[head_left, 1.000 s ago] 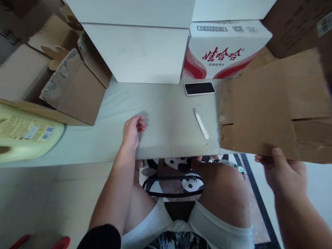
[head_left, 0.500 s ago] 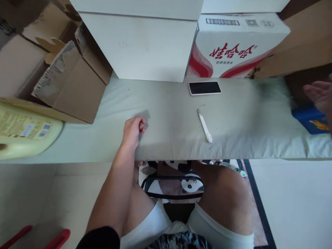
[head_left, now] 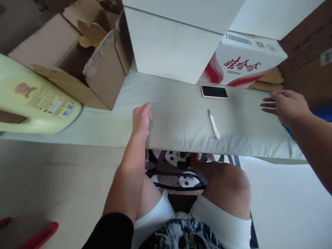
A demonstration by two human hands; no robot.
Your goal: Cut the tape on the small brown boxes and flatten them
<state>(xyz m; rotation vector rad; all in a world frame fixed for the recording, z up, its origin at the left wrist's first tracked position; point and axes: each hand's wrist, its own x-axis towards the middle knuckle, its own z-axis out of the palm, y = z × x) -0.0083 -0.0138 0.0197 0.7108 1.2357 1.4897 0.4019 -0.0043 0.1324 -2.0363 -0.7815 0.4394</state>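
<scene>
My left hand (head_left: pixel 142 119) rests on the pale green cloth of the table (head_left: pixel 168 107), curled into a fist with the thumb on top. Nothing shows in it. Over the right part of the table hovers my right hand (head_left: pixel 289 106), fingers apart and holding nothing. A slim white tool with a metal tip, like a craft knife (head_left: pixel 213 125), lies between the two hands. Behind it lies a phone (head_left: pixel 214 92) with a dark screen and a pale edge. Beneath my right forearm a blue object (head_left: pixel 287 131) is mostly hidden.
An open cardboard box (head_left: pixel 103 83) stands at the left, beside a large yellow jug (head_left: pixel 41 100). White boxes (head_left: pixel 171 48) line the back, next to a red-and-white carton (head_left: pixel 241 64). A brown cardboard box (head_left: pixel 308 52) stands at the back right.
My right hand has come further into view from the right edge, moving left over the table. The view has turned leftward. My left hand stays a fist, now turned thumb up.
</scene>
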